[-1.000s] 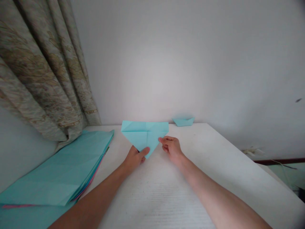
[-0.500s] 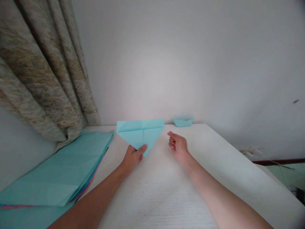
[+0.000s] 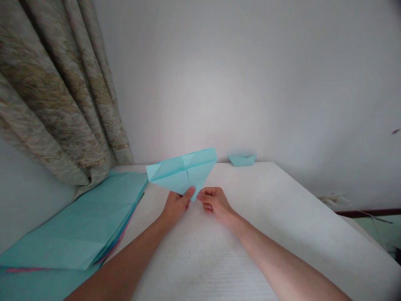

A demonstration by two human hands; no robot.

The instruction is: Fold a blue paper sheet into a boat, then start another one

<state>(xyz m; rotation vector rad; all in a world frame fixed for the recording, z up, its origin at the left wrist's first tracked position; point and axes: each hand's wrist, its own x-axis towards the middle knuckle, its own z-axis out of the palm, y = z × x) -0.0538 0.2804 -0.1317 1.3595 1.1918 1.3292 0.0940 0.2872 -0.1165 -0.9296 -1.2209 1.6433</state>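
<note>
A light-blue sheet of folded paper point(image 3: 200, 173) is held up above the table, narrowing to a point at the bottom. Along its top runs a creased band, tilted up toward the right. My left hand point(image 3: 178, 205) grips it near the lower point, thumb on the near face and fingers behind. At the right side of that point, my right hand point(image 3: 216, 202) is closed in a pinch, its fingertips at the paper's edge. A small folded paper boat point(image 3: 242, 160) of the same colour rests at the table's back edge, against the wall.
On the left lies a stack of coloured paper point(image 3: 78, 221), blue-green on top with pink and blue edges beneath. A patterned curtain point(image 3: 62, 96) hangs over its far end. The white table point(image 3: 200, 259) meets a pale wall point(image 3: 219, 83). Beyond its right edge a cable point(image 3: 372, 217) shows.
My right hand has moved left and down to the paper's lower tip. The folded paper has tilted, its left end lower and right end higher. My left hand keeps its hold.
</note>
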